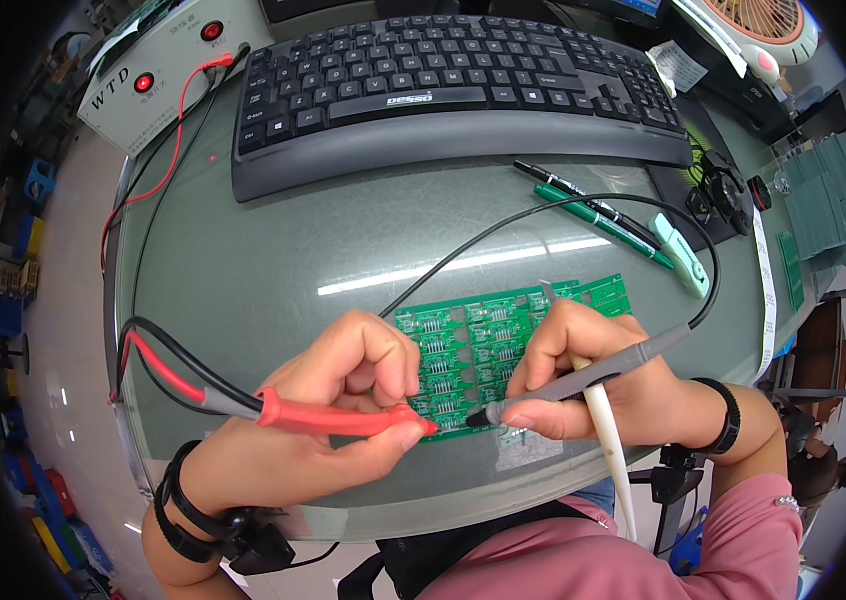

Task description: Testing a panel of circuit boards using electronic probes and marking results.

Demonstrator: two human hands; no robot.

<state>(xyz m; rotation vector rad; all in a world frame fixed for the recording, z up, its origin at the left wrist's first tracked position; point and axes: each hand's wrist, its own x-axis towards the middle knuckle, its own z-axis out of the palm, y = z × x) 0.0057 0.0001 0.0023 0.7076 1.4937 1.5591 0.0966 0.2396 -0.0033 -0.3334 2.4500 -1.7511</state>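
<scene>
My left hand (348, 365) is closed round a red test probe (323, 416), its tip at the near left edge of a green circuit board panel (440, 366). In my right hand (643, 405) a grey test probe (633, 358) with a dark tip points left, close to the red tip. Whether either tip touches metal I cannot tell. A slim cream-handled tool (603, 425) also sits among the right fingers, its handle hanging toward me; a pointed metal end shows beyond the knuckles. The panel carries rows of small identical boards, and my right hand covers part of it.
A black keyboard (408, 97) spans the back. Two markers (613, 232) and a mint-green capped stick (678, 257) lie at right. A white box with red switches (168, 70) stands back left, a red lead plugged in. The grey probe's black cable (503, 222) arches over the table.
</scene>
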